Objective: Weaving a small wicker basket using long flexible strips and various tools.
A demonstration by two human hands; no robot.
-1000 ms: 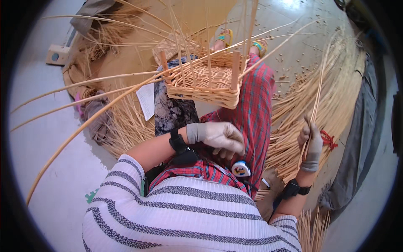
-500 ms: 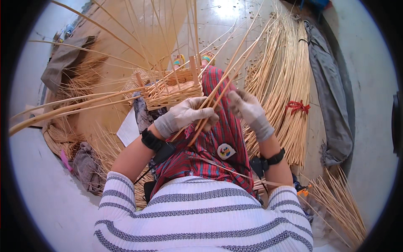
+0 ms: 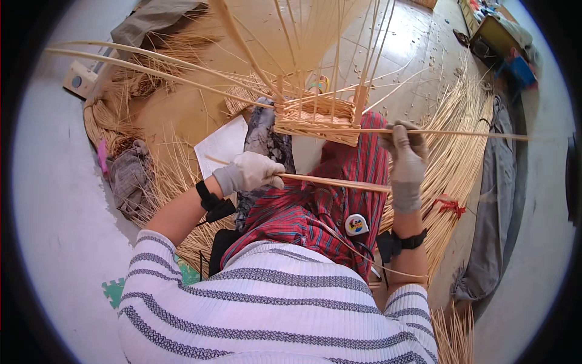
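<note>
A half-woven cane basket (image 3: 315,118) rests on my lap over a red plaid cloth (image 3: 315,206), its upright stakes fanning toward the top of the view. My left hand (image 3: 251,171), in a pale glove, is closed on a long cane strip (image 3: 330,181) lying across my lap toward my right wrist. My right hand (image 3: 405,151), also gloved, grips a thin cane rod (image 3: 473,134) that runs from the basket's front edge out to the right. The two hands are apart, either side of the basket.
A large bundle of cane (image 3: 461,151) tied with red string (image 3: 448,206) lies on the floor at right, beside a grey cloth (image 3: 500,200). A tape measure (image 3: 356,225) sits on my lap. White paper (image 3: 223,145), loose cane and a grey rag (image 3: 127,179) lie left.
My hands have drawn apart from the middle: the left went left with a cane strip, the right went right and now holds a rod level at the basket's edge.
</note>
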